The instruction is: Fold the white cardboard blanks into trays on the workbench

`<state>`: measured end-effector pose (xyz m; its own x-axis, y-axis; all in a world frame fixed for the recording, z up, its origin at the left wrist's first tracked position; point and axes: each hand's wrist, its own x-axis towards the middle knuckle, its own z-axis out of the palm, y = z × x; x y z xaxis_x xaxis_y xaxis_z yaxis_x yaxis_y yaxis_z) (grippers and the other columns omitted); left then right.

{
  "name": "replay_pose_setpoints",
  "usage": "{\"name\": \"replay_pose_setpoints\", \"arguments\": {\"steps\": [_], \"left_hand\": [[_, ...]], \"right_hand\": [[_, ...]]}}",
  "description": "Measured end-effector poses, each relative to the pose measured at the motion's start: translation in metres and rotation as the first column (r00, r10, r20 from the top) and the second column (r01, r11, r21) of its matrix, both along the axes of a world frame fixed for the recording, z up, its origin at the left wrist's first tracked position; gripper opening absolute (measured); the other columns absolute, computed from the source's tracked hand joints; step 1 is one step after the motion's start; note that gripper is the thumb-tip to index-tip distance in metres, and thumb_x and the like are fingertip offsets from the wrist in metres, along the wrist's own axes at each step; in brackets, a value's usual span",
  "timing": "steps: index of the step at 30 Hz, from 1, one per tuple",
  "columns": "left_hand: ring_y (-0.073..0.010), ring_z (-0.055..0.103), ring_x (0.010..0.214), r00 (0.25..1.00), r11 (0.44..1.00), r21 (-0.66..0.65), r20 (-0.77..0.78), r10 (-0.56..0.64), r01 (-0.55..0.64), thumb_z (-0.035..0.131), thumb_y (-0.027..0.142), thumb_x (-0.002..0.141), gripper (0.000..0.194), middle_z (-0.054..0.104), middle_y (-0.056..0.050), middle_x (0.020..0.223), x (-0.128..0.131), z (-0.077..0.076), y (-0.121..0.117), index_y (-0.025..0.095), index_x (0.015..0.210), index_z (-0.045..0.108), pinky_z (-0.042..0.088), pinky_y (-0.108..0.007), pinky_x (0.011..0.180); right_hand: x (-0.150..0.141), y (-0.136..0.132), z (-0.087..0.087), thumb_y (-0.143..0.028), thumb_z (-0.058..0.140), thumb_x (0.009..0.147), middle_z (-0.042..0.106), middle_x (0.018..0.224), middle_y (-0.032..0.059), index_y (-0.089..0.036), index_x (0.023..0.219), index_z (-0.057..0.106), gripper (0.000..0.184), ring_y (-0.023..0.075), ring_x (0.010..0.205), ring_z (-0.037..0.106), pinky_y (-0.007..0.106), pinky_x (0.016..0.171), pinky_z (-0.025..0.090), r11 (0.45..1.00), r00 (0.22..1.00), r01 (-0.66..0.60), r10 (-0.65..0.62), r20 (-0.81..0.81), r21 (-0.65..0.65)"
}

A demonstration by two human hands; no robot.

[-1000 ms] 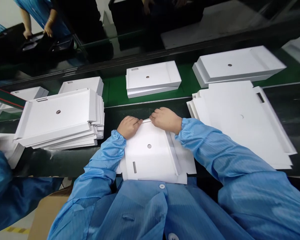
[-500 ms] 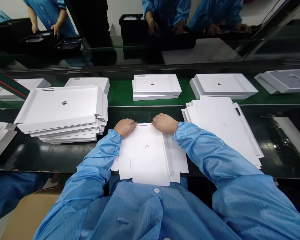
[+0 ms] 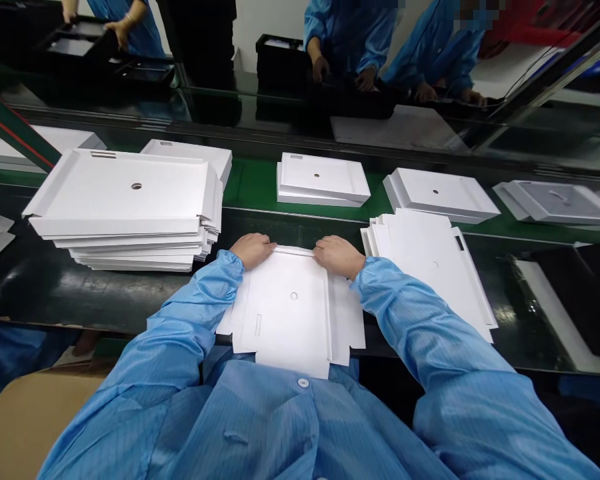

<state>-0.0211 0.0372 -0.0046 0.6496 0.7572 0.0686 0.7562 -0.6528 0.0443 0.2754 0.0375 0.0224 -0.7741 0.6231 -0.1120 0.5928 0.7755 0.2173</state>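
Spacing between left hand (image 3: 253, 251) and right hand (image 3: 339, 256) slightly wider than half a second ago. Both sets of fingers curled over, grasping the raised far edge of one white card blank (image 3: 290, 327); blank lies on dark bench (image 3: 105, 300), against the wearer's jacket (image 3: 265, 413). Two stacks flank it: left stack (image 3: 125, 230), right stack (image 3: 425, 250), the latter partly behind the right forearm. Beyond, at least five tray piles on green strip (image 3: 253, 183); middle pile (image 3: 337, 177) two high. Striped post (image 3: 15, 130) crosses upper left. Blank: central circle, narrow slot outline, right-side crease, stepped near edge.
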Motion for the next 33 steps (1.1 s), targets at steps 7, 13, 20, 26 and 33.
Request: {"name": "replay_pose_setpoints", "arguments": {"steps": [7, 13, 20, 26, 33], "left_hand": [[-0.0233, 0.059, 0.100, 1.000, 0.999, 0.048, 0.029, 0.006, -0.008, 0.048, 0.023, 0.099, 0.030, 0.067, -0.012, 0.105, 0.009, 0.000, -0.004, 0.016, 0.115, 0.072, 0.043, -0.037, 0.087], [-0.0226, 0.058, 0.093, 1.000, 0.999, 0.038, 0.012, 0.007, -0.007, 0.046, 0.020, 0.099, 0.030, 0.066, -0.013, 0.098, 0.016, 0.000, -0.007, 0.012, 0.105, 0.074, 0.042, -0.038, 0.084], [-0.0231, 0.059, 0.091, 0.999, 0.998, 0.066, 0.039, -0.007, 0.004, 0.047, 0.017, 0.096, 0.029, 0.066, -0.013, 0.093, 0.015, 0.001, -0.008, 0.013, 0.097, 0.075, 0.042, -0.040, 0.084], [-0.0237, 0.058, 0.095, 0.993, 0.994, 0.108, 0.110, -0.042, 0.030, 0.048, 0.019, 0.096, 0.027, 0.067, -0.013, 0.099, 0.013, 0.006, -0.009, 0.016, 0.102, 0.074, 0.042, -0.041, 0.086], [-0.0244, 0.059, 0.097, 0.992, 0.985, 0.164, 0.099, -0.073, 0.057, 0.043, 0.022, 0.098, 0.031, 0.068, -0.013, 0.101, 0.008, 0.011, -0.007, 0.016, 0.107, 0.073, 0.042, -0.041, 0.087]], "right_hand": [[-0.045, 0.000, -0.003, -0.030, 0.048, 0.099, 0.067, 0.111, 0.0150, -0.014, 0.119, 0.068, 0.032, 0.0251, 0.101, 0.057, 0.035, 0.083, 0.036, 0.996, 0.994, 0.068, -0.074, -0.085, -0.064], [-0.067, -0.004, -0.007, -0.021, 0.037, 0.102, 0.069, 0.104, 0.0154, -0.010, 0.105, 0.071, 0.035, 0.0229, 0.093, 0.057, 0.034, 0.078, 0.036, 0.993, 0.997, 0.063, -0.068, -0.046, -0.096], [-0.059, -0.003, -0.006, -0.019, 0.035, 0.103, 0.069, 0.101, 0.0145, -0.011, 0.105, 0.071, 0.037, 0.0214, 0.091, 0.056, 0.033, 0.080, 0.036, 0.997, 0.996, 0.018, -0.025, -0.083, -0.077], [-0.052, -0.005, 0.004, -0.025, 0.038, 0.103, 0.069, 0.105, 0.0129, -0.013, 0.112, 0.070, 0.035, 0.0219, 0.097, 0.056, 0.032, 0.085, 0.037, 0.995, 0.987, 0.054, -0.065, -0.147, -0.081], [-0.030, 0.000, 0.015, -0.034, 0.047, 0.100, 0.070, 0.112, 0.0135, -0.014, 0.119, 0.069, 0.035, 0.0250, 0.102, 0.060, 0.034, 0.086, 0.039, 0.991, 0.986, 0.106, -0.115, -0.118, -0.077]]}}
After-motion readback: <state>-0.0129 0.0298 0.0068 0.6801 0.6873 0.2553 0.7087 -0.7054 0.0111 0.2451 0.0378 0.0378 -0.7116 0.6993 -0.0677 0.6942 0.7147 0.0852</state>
